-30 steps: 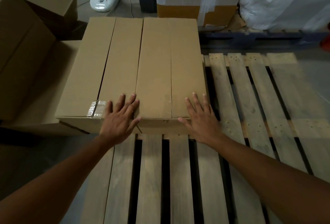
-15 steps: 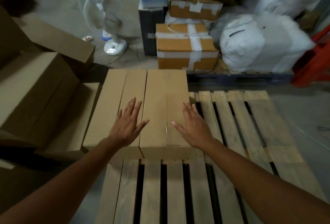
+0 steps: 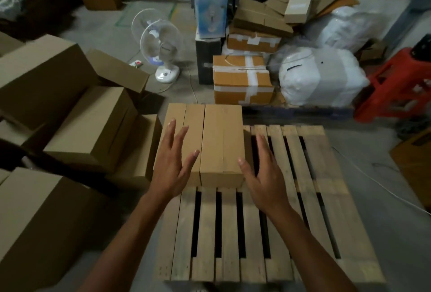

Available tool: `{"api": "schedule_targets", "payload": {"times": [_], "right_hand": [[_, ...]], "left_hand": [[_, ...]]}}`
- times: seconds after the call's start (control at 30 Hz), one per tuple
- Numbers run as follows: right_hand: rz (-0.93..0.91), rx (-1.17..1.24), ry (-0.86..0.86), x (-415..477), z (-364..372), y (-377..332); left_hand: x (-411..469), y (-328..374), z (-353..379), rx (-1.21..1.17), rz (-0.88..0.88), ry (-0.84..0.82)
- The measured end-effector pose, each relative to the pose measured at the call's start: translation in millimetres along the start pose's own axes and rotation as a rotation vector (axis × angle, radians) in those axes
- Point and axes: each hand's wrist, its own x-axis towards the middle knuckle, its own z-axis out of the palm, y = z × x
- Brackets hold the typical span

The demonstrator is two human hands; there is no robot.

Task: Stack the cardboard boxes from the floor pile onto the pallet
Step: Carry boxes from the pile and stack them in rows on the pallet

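Sitting on pallet (image 3: 229, 233), box (image 3: 219, 142) between spread fingers (image 3: 171, 135).

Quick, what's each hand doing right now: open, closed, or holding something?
Left hand: open, fingers spread over the cardboard box, gripping nothing.
Right hand: open, fingers straight above the pallet, holding nothing.
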Motion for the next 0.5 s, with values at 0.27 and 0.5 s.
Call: {"api": "schedule_targets", "payload": {"times": [0.27,0.5], "right_hand": [[-0.083,0.103,-0.016,-156,-27,-40],[-0.119,0.117,-0.242,-256,-21,-28]], "left_hand": [[-168,58,-65,-0.114,-0.15,0.119],[-318,86,-83,-0.064,-0.357,0.156]]}}
